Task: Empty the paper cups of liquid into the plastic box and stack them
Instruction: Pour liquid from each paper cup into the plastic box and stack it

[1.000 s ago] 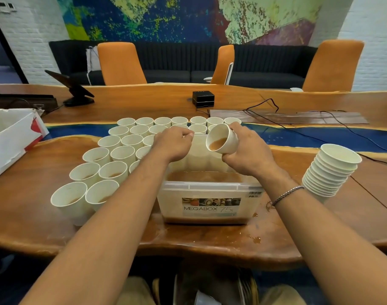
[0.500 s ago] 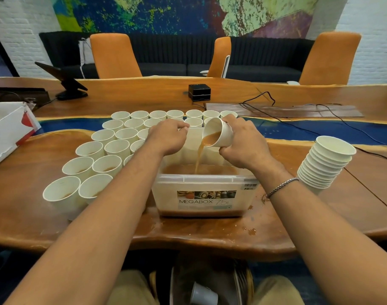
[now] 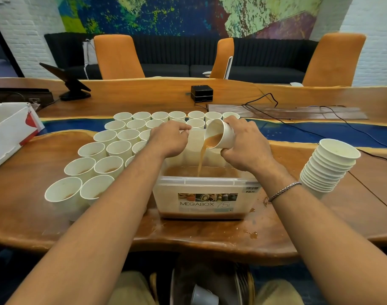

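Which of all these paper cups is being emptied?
The cup in the right hand, tilted above the plastic box, streaming brown liquid; the other cups on the table stand mouth-up.

One plastic box (image 3: 206,195), three orange chairs (image 3: 117,56)

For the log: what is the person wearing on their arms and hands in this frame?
Both forearms are bare, with no sleeves in view. The left hand shows no glove or watch. The right hand is ungloved too, and a silver-coloured braided chain bracelet circles its wrist.
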A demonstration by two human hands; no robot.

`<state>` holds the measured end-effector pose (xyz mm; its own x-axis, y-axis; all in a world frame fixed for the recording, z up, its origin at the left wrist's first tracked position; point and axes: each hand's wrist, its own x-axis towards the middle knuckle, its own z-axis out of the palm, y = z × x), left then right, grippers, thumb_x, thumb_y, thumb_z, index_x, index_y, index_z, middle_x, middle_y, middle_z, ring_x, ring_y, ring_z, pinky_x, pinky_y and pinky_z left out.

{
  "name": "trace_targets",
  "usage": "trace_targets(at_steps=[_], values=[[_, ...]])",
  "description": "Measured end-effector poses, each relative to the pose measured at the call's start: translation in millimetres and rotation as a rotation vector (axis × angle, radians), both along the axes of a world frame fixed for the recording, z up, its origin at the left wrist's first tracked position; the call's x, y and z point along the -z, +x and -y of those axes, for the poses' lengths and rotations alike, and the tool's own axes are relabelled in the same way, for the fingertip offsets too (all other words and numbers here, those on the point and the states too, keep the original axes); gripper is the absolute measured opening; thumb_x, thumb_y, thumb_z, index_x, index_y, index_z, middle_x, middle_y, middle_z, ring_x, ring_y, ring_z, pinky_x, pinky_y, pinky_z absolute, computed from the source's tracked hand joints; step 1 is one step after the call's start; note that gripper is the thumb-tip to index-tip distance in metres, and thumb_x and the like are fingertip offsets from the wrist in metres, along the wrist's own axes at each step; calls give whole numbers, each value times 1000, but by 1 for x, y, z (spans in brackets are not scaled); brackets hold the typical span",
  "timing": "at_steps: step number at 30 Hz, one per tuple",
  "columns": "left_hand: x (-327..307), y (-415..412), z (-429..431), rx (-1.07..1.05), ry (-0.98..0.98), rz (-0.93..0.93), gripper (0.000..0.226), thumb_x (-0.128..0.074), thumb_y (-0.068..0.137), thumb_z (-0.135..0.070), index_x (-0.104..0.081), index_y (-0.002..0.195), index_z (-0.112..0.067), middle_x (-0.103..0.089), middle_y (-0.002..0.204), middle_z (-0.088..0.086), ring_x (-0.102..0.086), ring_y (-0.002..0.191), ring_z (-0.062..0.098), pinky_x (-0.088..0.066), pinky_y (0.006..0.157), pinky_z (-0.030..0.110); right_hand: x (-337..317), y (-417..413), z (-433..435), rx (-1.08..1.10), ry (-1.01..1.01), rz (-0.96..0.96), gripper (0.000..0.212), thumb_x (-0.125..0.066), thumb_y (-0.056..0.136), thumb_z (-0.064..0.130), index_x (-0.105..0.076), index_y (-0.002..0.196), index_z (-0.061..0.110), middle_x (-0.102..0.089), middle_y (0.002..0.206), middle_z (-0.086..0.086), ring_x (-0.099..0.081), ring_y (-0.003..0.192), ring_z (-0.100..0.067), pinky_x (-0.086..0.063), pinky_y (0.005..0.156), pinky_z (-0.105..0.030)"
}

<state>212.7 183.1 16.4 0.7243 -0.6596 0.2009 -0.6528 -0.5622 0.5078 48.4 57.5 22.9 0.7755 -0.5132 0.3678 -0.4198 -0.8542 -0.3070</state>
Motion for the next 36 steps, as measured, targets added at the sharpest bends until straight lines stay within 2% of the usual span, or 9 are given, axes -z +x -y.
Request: trace_targets(at_steps=[36], values=[[-2,-4,0,-15,-2,-18,34,-44,105,-32,-64,133,-34,-54,147,-4,-47,137,24,-42,109,45,2,-2,2,19,-243,53,66,-72,80,21,-44,139,28,-51,134,-1,-39,125,-25,-39,95,-41]])
